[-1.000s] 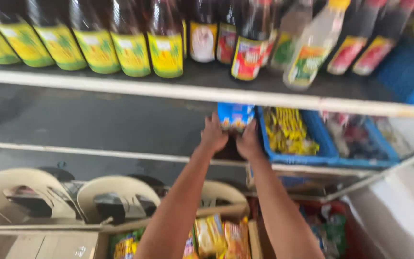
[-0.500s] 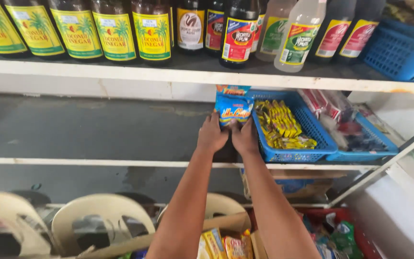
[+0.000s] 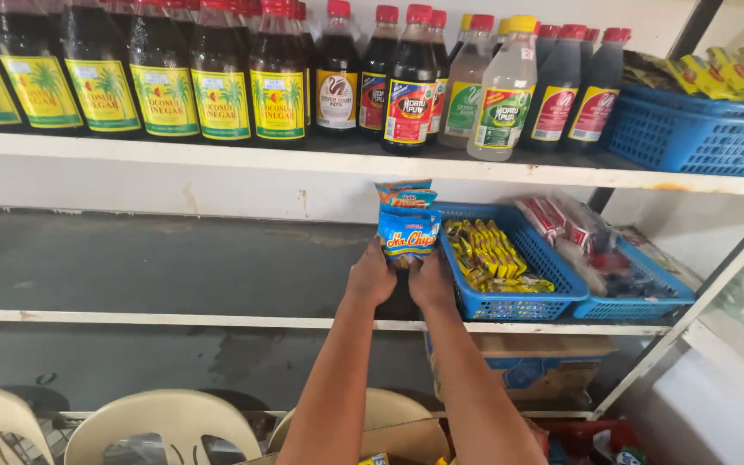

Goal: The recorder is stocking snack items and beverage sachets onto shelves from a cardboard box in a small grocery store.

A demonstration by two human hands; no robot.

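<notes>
Near the centre of the frame, the left hand and the right hand sit side by side on the dark middle shelf, both curled around the lower end of a blue and orange foil snack packet. The packet stands upright, its long axis vertical, printed face turned toward the camera and top edge pointing up at the white shelf board above. Another packet of the same kind shows just behind and above it. Each hand grips the front packet from its own side, fingers closed on it.

Just right of the packet, touching or nearly so, is a blue plastic mesh basket filled with small yellow sachets. A 2nd blue basket further right holds red and clear wrapped packs. Across the top of the frame stands a row of dark bottles with yellow labels, then dark and clear bottles with red caps. Beige plastic chair backs fill the lower left.
</notes>
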